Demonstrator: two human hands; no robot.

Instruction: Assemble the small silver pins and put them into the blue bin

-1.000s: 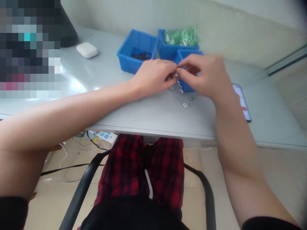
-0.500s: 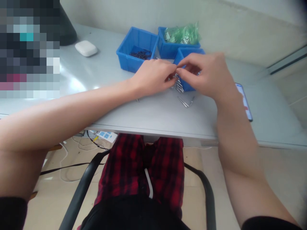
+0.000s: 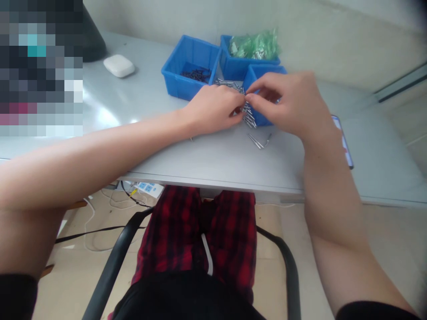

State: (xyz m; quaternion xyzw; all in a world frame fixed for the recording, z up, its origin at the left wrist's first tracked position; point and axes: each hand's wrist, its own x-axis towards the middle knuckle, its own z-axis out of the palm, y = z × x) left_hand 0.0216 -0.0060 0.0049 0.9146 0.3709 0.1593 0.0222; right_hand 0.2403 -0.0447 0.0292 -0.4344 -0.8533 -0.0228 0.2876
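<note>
My left hand (image 3: 216, 109) is closed, palm down, over a pile of small silver metal pieces (image 3: 249, 116) on the grey table. Its fingertips meet those of my right hand (image 3: 283, 100), whose thumb and forefinger are pinched together. What lies between the fingertips is too small to name. Behind my right hand is a blue bin (image 3: 267, 71), partly covered by it. To the left, another blue bin (image 3: 176, 89) contains dark screw-like pieces (image 3: 196, 74). A third blue bin (image 3: 230, 66) at the back holds green plastic bags (image 3: 255, 46).
A few loose silver pieces (image 3: 255, 141) lie nearer the table's front edge. At the right is a phone (image 3: 347, 149), partly behind my forearm. A white rounded object (image 3: 119, 66) sits at the left. Below the table are a power strip (image 3: 150, 189) and cables.
More of the silver pile shows behind my left hand, which has lowered slightly. Both hands otherwise keep nearly the same pose, fingertips together.
</note>
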